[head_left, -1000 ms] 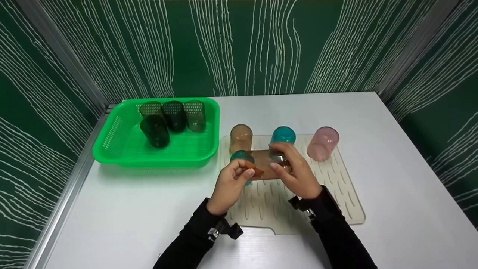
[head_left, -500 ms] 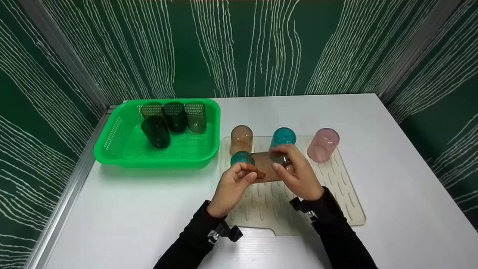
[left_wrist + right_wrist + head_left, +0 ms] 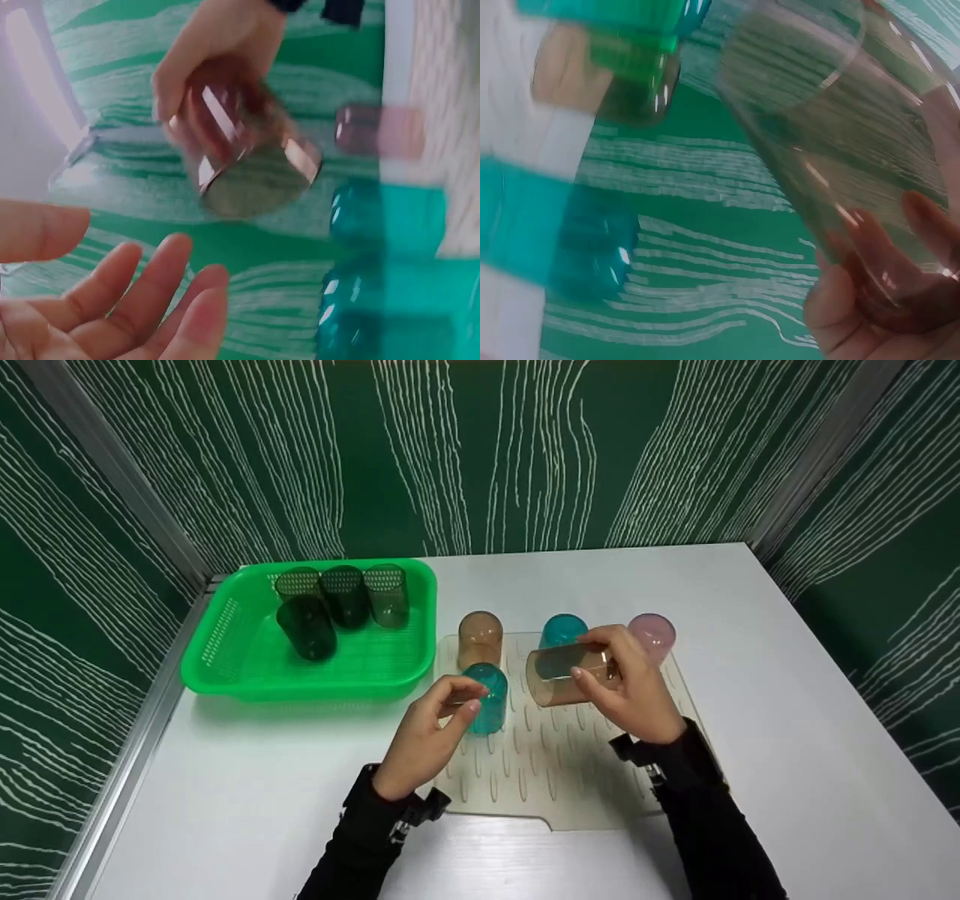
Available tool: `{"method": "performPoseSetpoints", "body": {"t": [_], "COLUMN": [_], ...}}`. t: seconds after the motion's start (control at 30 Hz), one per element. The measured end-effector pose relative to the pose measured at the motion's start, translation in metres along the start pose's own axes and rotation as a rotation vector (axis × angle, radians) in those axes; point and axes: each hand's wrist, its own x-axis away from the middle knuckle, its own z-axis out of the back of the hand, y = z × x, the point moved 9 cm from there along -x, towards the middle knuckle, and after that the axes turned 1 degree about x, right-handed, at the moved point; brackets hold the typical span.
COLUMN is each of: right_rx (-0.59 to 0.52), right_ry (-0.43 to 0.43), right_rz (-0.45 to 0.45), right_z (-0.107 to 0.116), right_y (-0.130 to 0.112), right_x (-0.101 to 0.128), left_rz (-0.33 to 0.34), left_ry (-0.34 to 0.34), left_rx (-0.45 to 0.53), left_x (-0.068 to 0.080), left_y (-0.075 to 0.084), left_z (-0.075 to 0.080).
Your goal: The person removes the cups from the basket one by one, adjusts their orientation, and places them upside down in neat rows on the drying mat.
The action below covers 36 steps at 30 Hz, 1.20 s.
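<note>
In the head view my right hand (image 3: 637, 694) grips a clear brown drinking glass (image 3: 559, 682) near its base. It lies on its side above the mat (image 3: 555, 780), mouth toward the left. My left hand (image 3: 424, 735) is apart from that glass, its fingers loosely bent with nothing between them. They overlap the front teal glass (image 3: 491, 712) in this view. Another teal glass (image 3: 562, 628), an amber glass (image 3: 480, 636) and a pink glass (image 3: 656, 634) stand upside down at the mat's back. The right wrist view shows fingers (image 3: 840, 300) wrapped round the brown glass's base.
A green plastic basket (image 3: 315, 688) sits at the back left, with several dark glasses (image 3: 307, 630) in its rear part. White table (image 3: 247, 780) surrounds the ribbed mat. Green patterned walls (image 3: 525, 450) close in the back and sides.
My left hand has let go of the brown glass and drawn back to the left. My right hand has carried the glass to the right, in front of the pink glass.
</note>
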Motion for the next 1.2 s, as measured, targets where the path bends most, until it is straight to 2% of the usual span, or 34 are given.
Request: {"method": "performPoseSetpoints", "body": {"t": [0.13, 0.3, 0.37, 0.47, 0.63, 0.8, 1.03, 1.2], "right_rx": [0.116, 0.196, 0.225, 0.269, 0.348, 0.434, 0.491, 0.506], "right_ry": [-0.033, -0.110, -0.145, -0.197, -0.279, -0.388, -0.438, -0.458], "right_rz": [-0.028, -0.082, -0.099, -0.117, -0.141, -0.139, -0.170, -0.204], "right_z": [0.008, 0.003, -0.002, -0.011, -0.033, -0.059, -0.072, -0.076], "right_y": [0.007, 0.018, 0.024, 0.034, 0.049, 0.057, 0.061, 0.064], "right_x": [-0.006, -0.009, -0.010, -0.009, -0.005, 0.004, 0.010, 0.012], "left_rz": [-0.045, -0.100, -0.123, -0.128, -0.087, -0.068, -0.106, -0.105], "left_ry": [0.064, 0.171, 0.214, 0.263, 0.329, 0.389, 0.400, 0.398], "left_rx": [-0.221, -0.537, -0.623, -0.702, -0.771, -0.781, -0.757, -0.748], "left_x": [0.002, 0.005, 0.005, 0.007, 0.010, 0.013, 0.014, 0.014], "left_y": [0.004, 0.010, 0.012, 0.014, 0.011, 0.012, 0.016, 0.016], "left_z": [0.016, 0.031, 0.036, 0.044, 0.057, 0.067, 0.069, 0.068]}}
